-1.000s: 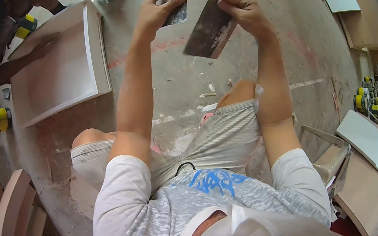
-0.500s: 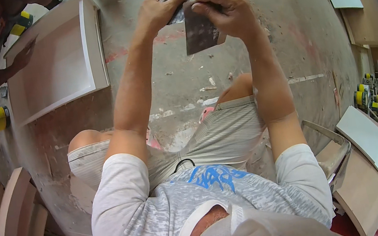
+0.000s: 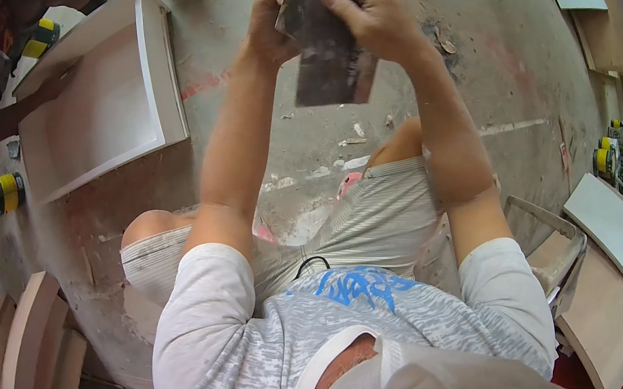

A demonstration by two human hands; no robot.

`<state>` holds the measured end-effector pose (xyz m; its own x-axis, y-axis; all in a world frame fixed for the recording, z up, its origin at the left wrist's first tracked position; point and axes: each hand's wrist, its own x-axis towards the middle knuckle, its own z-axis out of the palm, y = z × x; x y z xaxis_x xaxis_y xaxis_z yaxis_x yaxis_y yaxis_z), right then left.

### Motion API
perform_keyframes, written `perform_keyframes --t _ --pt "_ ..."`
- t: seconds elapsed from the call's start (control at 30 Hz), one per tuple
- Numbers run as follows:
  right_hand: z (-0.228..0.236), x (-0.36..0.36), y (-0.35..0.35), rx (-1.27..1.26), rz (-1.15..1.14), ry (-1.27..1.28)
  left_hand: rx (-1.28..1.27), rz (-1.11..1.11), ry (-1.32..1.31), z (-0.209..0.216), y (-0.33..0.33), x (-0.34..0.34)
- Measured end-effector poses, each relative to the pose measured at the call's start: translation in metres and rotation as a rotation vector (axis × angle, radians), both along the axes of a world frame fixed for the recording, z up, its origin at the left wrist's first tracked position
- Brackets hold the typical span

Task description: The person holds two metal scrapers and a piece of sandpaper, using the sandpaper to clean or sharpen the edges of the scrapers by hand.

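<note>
A dark brown, flexible sheet that looks like sandpaper [image 3: 331,61] hangs between my hands, above the floor and beyond my knees. My right hand [image 3: 379,17] pinches its upper right part, with the thumb lying on the near face. At the upper left edge my left hand [image 3: 270,26] is curled around the sheet, its fingers partly behind it. A corner of the sheet sticks up between the two hands, and its lower part dangles free. Whether my left hand also holds a smaller grey piece behind the sheet is hidden.
A shallow white-edged wooden panel box [image 3: 97,102] stands at the left, where another person's hand [image 3: 57,80] rests on it. Black-and-yellow rolls [image 3: 5,194] are close by. Curved wooden parts [image 3: 23,354] lean lower left; pale panels [image 3: 614,228] lie at the right. Debris [image 3: 356,140] litters the floor.
The sheet has turned and swung lower, now overlapping my left hand's fingers and the grey piece seen there before. My left hand has shifted right and turned. The other person's hand has moved right.
</note>
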<state>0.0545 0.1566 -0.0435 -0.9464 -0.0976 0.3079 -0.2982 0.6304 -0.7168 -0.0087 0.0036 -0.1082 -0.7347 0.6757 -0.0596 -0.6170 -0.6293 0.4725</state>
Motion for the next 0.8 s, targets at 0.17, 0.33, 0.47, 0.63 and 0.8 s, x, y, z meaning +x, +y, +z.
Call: perform_keyframes --t 0.17,0.33,0.47,0.63,0.8 --pt "-0.003 0.002 -0.012 0.395 -0.034 -0.086 0.239 -0.123 0.063 0.003 -0.002 -0.001" --pt "-0.003 0.010 -0.020 0.327 0.059 -0.112 0.267 -0.085 0.147 -0.017 -0.004 0.001" --pt "-0.004 0.013 -0.022 0.215 0.101 -0.137 0.157 0.102 0.208 -0.006 -0.001 0.006" --pt "-0.005 0.021 -0.029 0.130 0.090 -0.116 -0.046 0.170 0.193 0.014 -0.003 0.013" --pt "-0.003 0.031 -0.038 0.072 0.019 -0.093 -0.290 0.198 0.227 0.017 -0.008 0.013"
